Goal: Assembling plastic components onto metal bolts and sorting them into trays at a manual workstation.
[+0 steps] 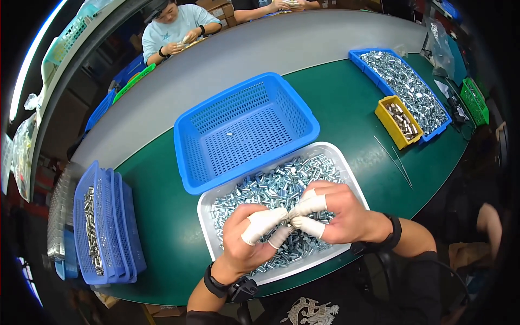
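My left hand [246,237] and my right hand [342,213] meet above a white tray [355,183], with white finger covers on their fingertips. Both are closed, thumbs and fingers pinched around a small metal piece [288,223] that is mostly hidden between them. Many short silvery cylindrical metal parts [281,181] fill the tray beneath my hands. Just beyond it, a blue perforated basket [246,157] overlaps the tray's far edge. One small part [229,134] lies on the basket's floor.
Stacked blue baskets [111,227] holding metal parts stand at left. At right are a yellow bin [385,119] of small cylinders, a blue tray [368,69] heaped with metal parts, and tweezers [398,167]. A grey partition [227,67] separates me from two people working opposite.
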A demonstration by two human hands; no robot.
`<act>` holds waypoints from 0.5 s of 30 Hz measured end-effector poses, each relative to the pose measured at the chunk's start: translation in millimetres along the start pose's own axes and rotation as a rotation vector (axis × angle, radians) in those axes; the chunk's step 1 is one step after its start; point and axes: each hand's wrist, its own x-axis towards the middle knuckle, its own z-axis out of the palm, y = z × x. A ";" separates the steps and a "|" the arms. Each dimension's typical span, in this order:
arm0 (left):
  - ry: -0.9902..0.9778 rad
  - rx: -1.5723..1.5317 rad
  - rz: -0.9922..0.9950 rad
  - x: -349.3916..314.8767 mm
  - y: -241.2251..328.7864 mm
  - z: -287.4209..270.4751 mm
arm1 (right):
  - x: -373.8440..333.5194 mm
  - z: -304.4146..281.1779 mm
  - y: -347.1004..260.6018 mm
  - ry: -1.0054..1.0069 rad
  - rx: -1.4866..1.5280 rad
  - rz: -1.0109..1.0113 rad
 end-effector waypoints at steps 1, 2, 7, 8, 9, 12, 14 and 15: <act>0.003 0.003 -0.009 -0.7 0.1 -1.0 | -1.8 2.8 0.9 -0.012 0.026 -0.012; -0.001 -0.003 -0.010 -0.9 0.7 -2.0 | -2.8 4.6 2.0 -0.023 0.053 -0.023; -0.071 -0.088 -0.024 1.7 -1.5 -5.2 | -4.3 7.8 6.1 -0.026 0.158 -0.012; -0.101 -0.126 -0.027 1.9 -2.7 -5.3 | -4.6 7.6 6.0 -0.042 0.205 -0.022; -0.100 -0.125 -0.042 1.2 -3.6 -5.1 | -5.3 7.4 5.9 -0.057 0.253 -0.031; -0.197 -0.245 -0.090 -2.0 -5.7 -2.5 | -9.1 6.4 9.9 -0.102 0.344 0.018; -0.226 -0.272 -0.129 -2.8 -9.9 -2.0 | -9.4 6.3 14.6 -0.142 0.405 0.106; -0.253 -0.300 -0.150 -3.7 -12.4 -1.3 | -8.9 6.3 17.4 -0.145 0.417 0.122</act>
